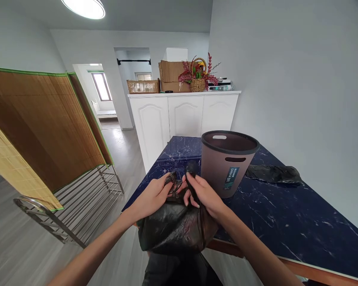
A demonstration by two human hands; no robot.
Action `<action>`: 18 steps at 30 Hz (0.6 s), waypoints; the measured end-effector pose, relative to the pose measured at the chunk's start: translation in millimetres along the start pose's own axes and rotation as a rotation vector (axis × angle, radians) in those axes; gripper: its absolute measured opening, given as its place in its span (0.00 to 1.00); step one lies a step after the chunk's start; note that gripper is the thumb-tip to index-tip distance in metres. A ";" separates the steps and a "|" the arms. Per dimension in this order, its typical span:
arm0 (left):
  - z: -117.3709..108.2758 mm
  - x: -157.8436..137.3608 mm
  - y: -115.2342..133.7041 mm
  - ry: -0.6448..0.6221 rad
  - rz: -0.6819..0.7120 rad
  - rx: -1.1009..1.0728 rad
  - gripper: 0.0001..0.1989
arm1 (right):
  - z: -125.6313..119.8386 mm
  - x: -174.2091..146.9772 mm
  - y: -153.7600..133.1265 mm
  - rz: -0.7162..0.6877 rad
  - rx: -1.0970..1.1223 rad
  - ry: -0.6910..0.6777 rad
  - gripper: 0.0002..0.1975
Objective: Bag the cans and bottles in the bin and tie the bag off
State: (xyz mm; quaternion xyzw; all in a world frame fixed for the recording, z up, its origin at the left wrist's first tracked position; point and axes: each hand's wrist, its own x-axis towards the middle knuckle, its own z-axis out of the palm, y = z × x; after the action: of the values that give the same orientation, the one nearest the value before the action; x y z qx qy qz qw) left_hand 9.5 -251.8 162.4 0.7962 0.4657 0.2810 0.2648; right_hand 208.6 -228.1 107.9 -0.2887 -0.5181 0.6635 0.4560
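A filled black garbage bag hangs at the near edge of the dark blue marbled table, in front of my body. My left hand is closed on the gathered plastic at the left side of the bag's top. On the other side, my right hand grips a twisted strand of the same bag, its fingers curled beneath it. What the bag contains is hidden. Just beyond my right hand stands a brownish-mauve garbage bin, upright, with a black rim and a blue label.
Another black plastic bag lies flattened behind the bin on the table. A white cabinet beyond carries cardboard boxes and a flower basket. Left, a metal rack has a bamboo mat draped over it.
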 end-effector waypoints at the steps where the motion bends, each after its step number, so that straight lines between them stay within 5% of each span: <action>1: 0.5 0.2 0.8 0.019 0.007 -0.006 0.15 | -0.4 1.1 5.3 0.045 -0.083 -0.026 0.24; 6: 1.8 1.6 5.3 0.056 0.018 -0.012 0.15 | -0.1 7.3 22.1 0.057 -0.183 -0.011 0.23; 13: 5.2 2.4 6.2 0.036 0.003 0.128 0.11 | 3.4 -2.5 3.9 0.025 -0.130 0.037 0.11; 18: 5.6 4.7 7.8 0.050 0.094 0.227 0.09 | 13.5 -20.2 -11.1 -0.036 -0.494 -0.157 0.27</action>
State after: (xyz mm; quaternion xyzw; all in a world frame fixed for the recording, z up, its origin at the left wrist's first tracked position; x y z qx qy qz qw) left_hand 19.9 -251.8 164.8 0.8348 0.4631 0.2584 0.1480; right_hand 208.8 -251.5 120.7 -0.3296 -0.7034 0.5290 0.3417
